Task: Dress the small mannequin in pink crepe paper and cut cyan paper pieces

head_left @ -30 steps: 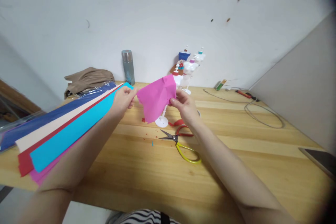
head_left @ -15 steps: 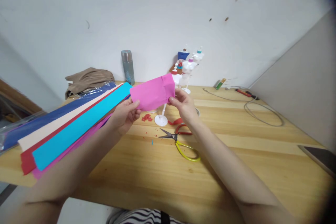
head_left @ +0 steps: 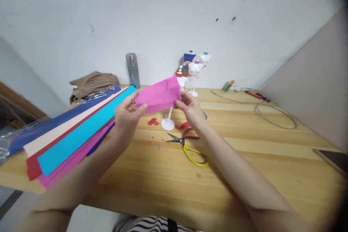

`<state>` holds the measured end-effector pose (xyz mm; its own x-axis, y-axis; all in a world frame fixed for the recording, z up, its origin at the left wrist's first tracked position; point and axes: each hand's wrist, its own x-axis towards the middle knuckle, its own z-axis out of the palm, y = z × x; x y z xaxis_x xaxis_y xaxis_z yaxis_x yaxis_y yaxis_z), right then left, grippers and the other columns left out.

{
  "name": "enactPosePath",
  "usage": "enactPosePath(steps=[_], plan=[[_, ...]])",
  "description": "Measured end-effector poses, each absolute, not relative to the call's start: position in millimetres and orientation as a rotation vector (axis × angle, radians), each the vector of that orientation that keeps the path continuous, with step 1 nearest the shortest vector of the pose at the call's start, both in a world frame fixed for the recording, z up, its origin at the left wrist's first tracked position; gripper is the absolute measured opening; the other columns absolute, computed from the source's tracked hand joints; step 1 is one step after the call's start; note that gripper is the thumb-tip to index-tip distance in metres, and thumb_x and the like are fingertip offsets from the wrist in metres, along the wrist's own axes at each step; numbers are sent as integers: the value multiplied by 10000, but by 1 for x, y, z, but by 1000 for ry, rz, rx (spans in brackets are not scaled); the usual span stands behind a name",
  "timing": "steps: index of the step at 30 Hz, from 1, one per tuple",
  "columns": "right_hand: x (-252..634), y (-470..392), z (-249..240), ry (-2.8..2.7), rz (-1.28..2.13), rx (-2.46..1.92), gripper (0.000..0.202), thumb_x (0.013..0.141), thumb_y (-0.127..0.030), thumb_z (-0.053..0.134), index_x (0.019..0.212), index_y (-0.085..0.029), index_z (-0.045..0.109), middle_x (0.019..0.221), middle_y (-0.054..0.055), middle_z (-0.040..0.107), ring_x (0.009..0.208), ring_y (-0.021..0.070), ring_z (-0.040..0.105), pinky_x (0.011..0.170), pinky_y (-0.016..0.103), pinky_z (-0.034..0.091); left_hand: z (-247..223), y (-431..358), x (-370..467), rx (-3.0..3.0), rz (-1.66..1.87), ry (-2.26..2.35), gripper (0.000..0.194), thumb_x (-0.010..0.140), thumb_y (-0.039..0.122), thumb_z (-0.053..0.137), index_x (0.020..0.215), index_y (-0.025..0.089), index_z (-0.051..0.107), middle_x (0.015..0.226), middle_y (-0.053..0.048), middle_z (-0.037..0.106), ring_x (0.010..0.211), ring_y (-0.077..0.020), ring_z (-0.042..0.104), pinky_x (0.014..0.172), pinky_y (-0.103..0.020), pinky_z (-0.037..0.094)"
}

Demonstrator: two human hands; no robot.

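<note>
A folded piece of pink crepe paper (head_left: 159, 95) is held up above the table between both hands. My left hand (head_left: 127, 114) grips its left end, thumb on the front and fingers behind. At the lower right corner, my right hand (head_left: 189, 107) pinches it between thumb and fingers. Behind the paper stands a small white mannequin (head_left: 181, 81) with a red neck band, its middle hidden and its round base (head_left: 168, 124) showing below. Scissors (head_left: 179, 140) with one red and one yellow handle lie open on the table under the paper.
Long strips of coloured crepe paper (head_left: 81, 141) lie at the left, by a brown cloth (head_left: 94, 83) and a flask (head_left: 132, 70). Several small mannequins (head_left: 195, 68) stand at the back. Red paper bits (head_left: 153, 121) lie near the scissors. A cable (head_left: 261, 117) curls at right.
My left hand has moved up along the left end of the pink paper, its fingers now higher behind it. The paper's lower edge tilts differently. My right hand keeps its pinch.
</note>
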<state>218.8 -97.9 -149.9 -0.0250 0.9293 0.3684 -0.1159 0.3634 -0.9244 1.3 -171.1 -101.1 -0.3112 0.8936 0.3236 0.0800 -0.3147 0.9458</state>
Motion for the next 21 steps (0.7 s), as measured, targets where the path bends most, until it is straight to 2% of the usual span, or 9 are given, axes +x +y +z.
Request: enactPosePath(steps=[3, 6, 9, 12, 14, 16, 18, 20, 21], plan=[[219, -99, -149, -1323, 1002, -836, 353, 739, -376, 742, 1067, -288, 645, 1062, 39, 717, 911, 223, 670, 788, 430, 587, -103, -171, 3, 1299, 1713, 1333, 461, 672, 304, 814, 1096, 124, 787, 570, 90, 361, 528, -62, 332, 525, -246, 308], [219, -99, -149, -1349, 1000, -837, 346, 750, -387, 735, 1068, -287, 645, 1055, 38, 714, 920, 224, 671, 791, 426, 588, -106, -169, 2, 1302, 1698, 1331, 321, 689, 300, 788, 971, 145, 794, 530, 91, 370, 510, -70, 341, 521, -251, 306], [219, -100, -148, -1366, 1007, -832, 338, 755, -388, 732, 1062, -274, 649, 1073, 48, 720, 931, 227, 677, 807, 425, 586, -112, -165, 0, 1309, 1643, 1343, 211, 719, 322, 751, 859, 164, 759, 571, 57, 490, 528, -91, 421, 538, -253, 369], [219, -99, -148, -1353, 1014, -830, 345, 751, -380, 736, 1065, -261, 654, 1077, 55, 724, 931, 228, 683, 818, 420, 584, -113, -163, 0, 1494, 1653, 1417, 142, 726, 311, 719, 765, 175, 706, 880, -55, 673, 825, -181, 629, 693, -293, 498], [220, -99, -148, -1328, 1019, -833, 355, 745, -376, 747, 1069, -263, 654, 1074, 50, 726, 922, 223, 683, 813, 415, 584, -108, -163, 2, 1674, 1655, 1455, 214, 722, 317, 728, 887, 180, 719, 1163, -110, 688, 1115, -260, 631, 860, -359, 531], [220, -99, -148, -1313, 1021, -837, 365, 737, -384, 757, 1066, -270, 650, 1063, 40, 725, 907, 216, 679, 796, 406, 585, -98, -163, 6, 1814, 1583, 1482, 470, 711, 353, 763, 1147, 193, 695, 1301, -131, 669, 1240, -305, 591, 990, -439, 505], [220, -99, -149, -1320, 1019, -836, 366, 734, -402, 762, 1057, -276, 644, 1048, 32, 721, 898, 211, 674, 783, 402, 585, -85, -159, 10, 1909, 1449, 1525, 688, 683, 382, 802, 1324, 200, 628, 1274, -140, 697, 1215, -331, 606, 1031, -488, 478], [220, -99, -150, -1340, 1016, -831, 360, 738, -417, 764, 1047, -279, 639, 1037, 31, 715, 891, 210, 670, 777, 403, 585, -74, -153, 15, 1992, 1323, 1588, 701, 651, 371, 825, 1309, 201, 656, 1221, -143, 724, 1154, -348, 631, 997, -483, 485], [220, -99, -150, -1347, 1013, -828, 356, 741, -420, 764, 1044, -280, 638, 1037, 32, 713, 888, 210, 669, 776, 405, 586, -70, -149, 17, 2025, 1274, 1606, 631, 658, 358, 815, 1257, 204, 693, 1189, -134, 737, 1110, -340, 646, 959, -461, 495]])
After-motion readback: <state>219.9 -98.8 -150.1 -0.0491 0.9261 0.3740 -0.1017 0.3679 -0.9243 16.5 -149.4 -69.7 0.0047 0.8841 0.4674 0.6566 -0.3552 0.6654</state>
